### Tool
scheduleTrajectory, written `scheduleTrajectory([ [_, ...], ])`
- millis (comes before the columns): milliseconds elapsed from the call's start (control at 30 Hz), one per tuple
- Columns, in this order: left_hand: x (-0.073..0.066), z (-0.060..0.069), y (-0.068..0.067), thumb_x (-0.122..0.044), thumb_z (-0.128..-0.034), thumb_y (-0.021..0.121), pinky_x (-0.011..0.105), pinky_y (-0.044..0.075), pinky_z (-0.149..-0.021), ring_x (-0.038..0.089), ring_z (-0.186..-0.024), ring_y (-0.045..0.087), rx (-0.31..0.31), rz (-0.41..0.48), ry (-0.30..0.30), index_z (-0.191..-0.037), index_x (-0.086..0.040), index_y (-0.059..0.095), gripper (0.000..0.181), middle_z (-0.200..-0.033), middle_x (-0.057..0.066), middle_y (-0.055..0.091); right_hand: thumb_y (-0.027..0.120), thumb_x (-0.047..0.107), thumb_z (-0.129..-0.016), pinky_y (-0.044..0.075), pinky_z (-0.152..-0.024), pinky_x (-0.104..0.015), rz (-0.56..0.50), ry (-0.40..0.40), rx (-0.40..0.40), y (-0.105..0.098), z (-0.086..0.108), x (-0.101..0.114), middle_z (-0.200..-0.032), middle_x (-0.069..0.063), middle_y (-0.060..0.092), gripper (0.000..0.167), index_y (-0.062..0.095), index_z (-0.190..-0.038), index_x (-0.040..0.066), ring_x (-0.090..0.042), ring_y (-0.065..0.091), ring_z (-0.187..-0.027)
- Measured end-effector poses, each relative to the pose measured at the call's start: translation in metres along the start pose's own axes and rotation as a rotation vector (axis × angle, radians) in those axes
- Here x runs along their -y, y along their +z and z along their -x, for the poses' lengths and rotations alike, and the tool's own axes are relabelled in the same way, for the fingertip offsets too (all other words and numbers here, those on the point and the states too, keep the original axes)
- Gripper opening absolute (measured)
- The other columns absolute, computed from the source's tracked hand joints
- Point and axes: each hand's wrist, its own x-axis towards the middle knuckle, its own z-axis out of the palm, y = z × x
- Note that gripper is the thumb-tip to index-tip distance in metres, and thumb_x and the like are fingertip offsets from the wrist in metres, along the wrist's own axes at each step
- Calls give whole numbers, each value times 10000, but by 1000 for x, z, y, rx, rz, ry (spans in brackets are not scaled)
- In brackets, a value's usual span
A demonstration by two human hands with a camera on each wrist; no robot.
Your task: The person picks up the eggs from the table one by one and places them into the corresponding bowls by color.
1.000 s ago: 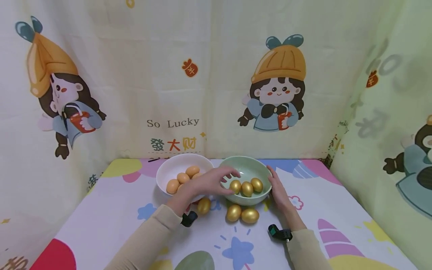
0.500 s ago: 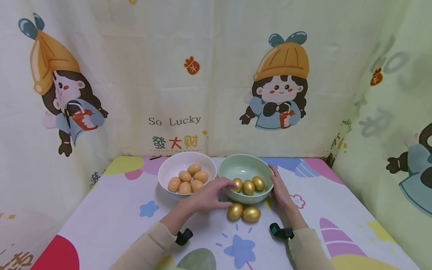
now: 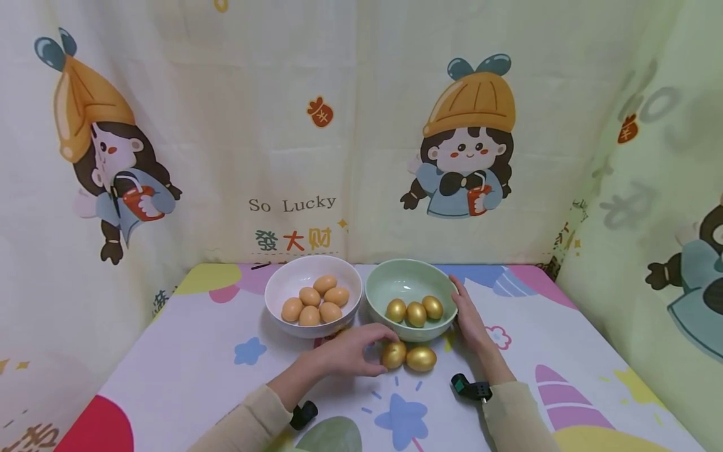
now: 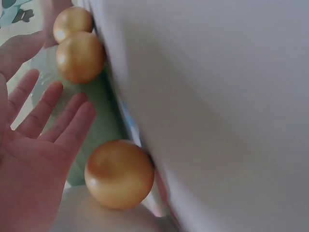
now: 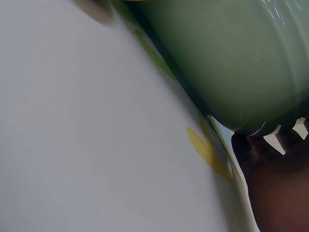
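In the head view, my left hand (image 3: 353, 351) reaches across the table with thumb and fingertips spread around the left one of two golden eggs (image 3: 393, 355). The other golden egg (image 3: 421, 359) lies beside it. The left wrist view shows my fingers extended with a gap to the eggs; another golden egg (image 4: 119, 174) sits nearer the wrist, hidden behind the hand in the head view. My right hand (image 3: 467, 317) rests against the right side of the green bowl (image 3: 395, 276), fingers along its outer wall. Three golden eggs (image 3: 417, 314) lie in that bowl.
A white bowl (image 3: 285, 276) with several brown eggs (image 3: 309, 296) stands left of the green one, close to it. The table (image 3: 186, 376) has a printed cloth. Patterned curtains (image 3: 361, 157) close off its back and sides.
My left hand has come down from over the green bowl to the golden eggs in front of it. The right hand has stayed at the bowl's side.
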Motion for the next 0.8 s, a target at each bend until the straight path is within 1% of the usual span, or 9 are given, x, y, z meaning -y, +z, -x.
scheduleTrajectory([
  [67, 0, 0, 3, -109, -872, 793, 238, 419, -1046, 84, -1222, 516, 15, -23, -1, -1292, -110, 598, 462, -1310, -42, 581, 247, 124, -1099, -12, -1212, -510, 5, -2, 0, 1, 0, -1, -1663, -210, 50, 543, 97, -1601, -13, -346, -24, -1523],
  [133, 0, -1, 5, -104, -870, 791, 233, 411, -1052, 72, -1229, 505, 26, -49, 17, -1290, -110, 596, 463, -1318, -35, 575, 252, 122, -1097, -12, -1211, -513, 10, -3, 0, 1, 0, -1, -1662, -215, 54, 543, 100, -1600, -17, -352, -21, -1522],
  [233, 0, -2, 8, -88, -864, 787, 234, 406, -1059, 74, -1237, 499, 22, -86, 47, -1291, -109, 597, 469, -1324, -21, 568, 250, 118, -1097, -9, -1211, -511, 9, -9, 0, 1, -1, -2, -1660, -220, 58, 541, 102, -1598, -21, -354, -17, -1522],
  [300, -2, -4, 9, -86, -855, 792, 228, 415, -1046, 74, -1219, 504, 19, -109, 54, -1295, -117, 604, 479, -1317, -19, 556, 247, 112, -1095, -6, -1211, -512, 11, -16, -3, 0, -1, -2, -1657, -228, 60, 540, 102, -1596, -27, -360, -13, -1520],
  [367, -4, -5, 11, -89, -850, 798, 218, 422, -1029, 69, -1195, 503, 21, -130, 42, -1304, -131, 608, 494, -1310, -20, 535, 245, 109, -1095, -3, -1211, -511, 10, -23, -3, 0, -1, -3, -1656, -232, 63, 537, 104, -1594, -31, -361, -11, -1520],
  [500, -7, -6, 14, -108, -849, 805, 191, 438, -976, 42, -1128, 486, 48, -148, -8, -1332, -166, 606, 526, -1303, -26, 472, 243, 109, -1097, -1, -1212, -509, 14, -23, 0, -1, 0, -3, -1658, -227, 62, 535, 106, -1595, -31, -354, -10, -1520],
  [600, -9, -5, 15, -118, -853, 804, 188, 449, -955, 34, -1095, 486, 64, -139, -33, -1335, -180, 598, 528, -1290, -31, 452, 242, 114, -1098, -2, -1213, -504, 13, -17, -1, 0, 1, -2, -1660, -219, 58, 536, 104, -1597, -24, -347, -12, -1521],
  [667, -10, -5, 15, -122, -852, 804, 194, 449, -963, 33, -1102, 488, 68, -134, -40, -1329, -190, 590, 527, -1295, -34, 452, 242, 115, -1098, -3, -1213, -501, 13, -13, -3, 0, 1, -1, -1660, -218, 58, 536, 105, -1598, -22, -348, -11, -1522],
  [800, -9, -5, 15, -128, -848, 806, 213, 446, -988, 35, -1136, 499, 75, -132, -36, -1294, -223, 584, 507, -1324, -41, 481, 240, 114, -1097, -9, -1213, -501, 12, -6, -7, -1, 0, -1, -1661, -218, 52, 537, 103, -1600, -17, -352, -17, -1522],
])
